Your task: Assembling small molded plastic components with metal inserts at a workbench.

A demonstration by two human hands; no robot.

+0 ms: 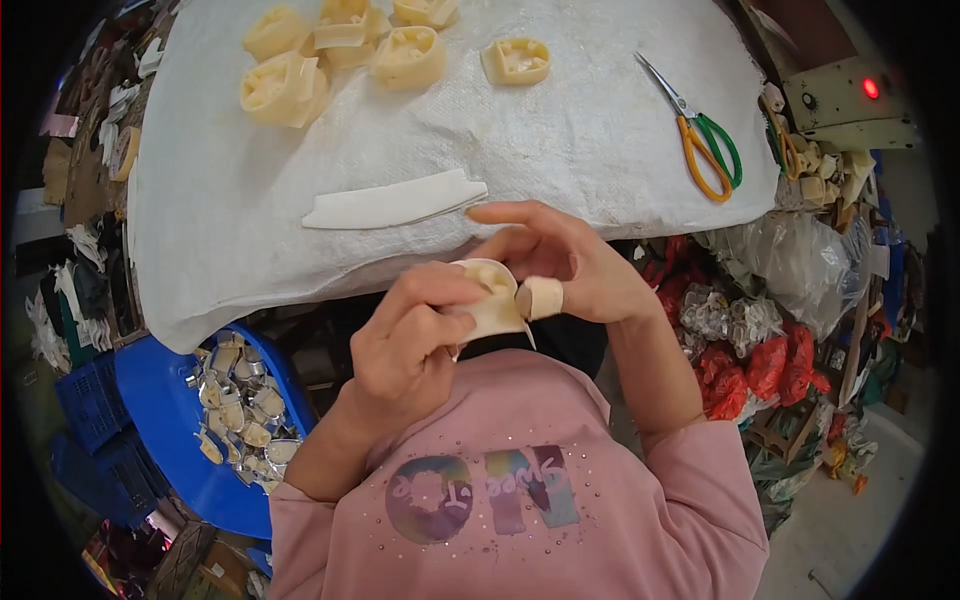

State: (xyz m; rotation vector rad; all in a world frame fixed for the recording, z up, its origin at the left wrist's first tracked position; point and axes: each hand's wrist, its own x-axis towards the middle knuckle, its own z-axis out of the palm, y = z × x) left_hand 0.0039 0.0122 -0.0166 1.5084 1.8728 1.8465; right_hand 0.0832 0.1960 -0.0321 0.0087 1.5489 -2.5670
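Observation:
Above my lap, in front of the table edge, a cream hollow moulded piece (pixel 495 312) is held between my hands, with a thin pale strip round its side. My left hand (pixel 405 330) is closed on its left side, fingers over the top. On the other side my right hand (pixel 575 265) grips it with the thumb, which wears a cream band (pixel 541 297); the index finger stretches out toward the table, and the other fingers are partly hidden behind the piece. Just beyond lies a curved white strip (pixel 395 203) on the cloth.
Several similar cream pieces (pixel 408 58) stand at the far left of the white cloth (pixel 570 130). Scissors (pixel 700 140) with orange and green handles lie at right. A blue tub (pixel 165 400) of metal-edged pieces sits lower left. Red plastic bags (pixel 765 370) are piled right.

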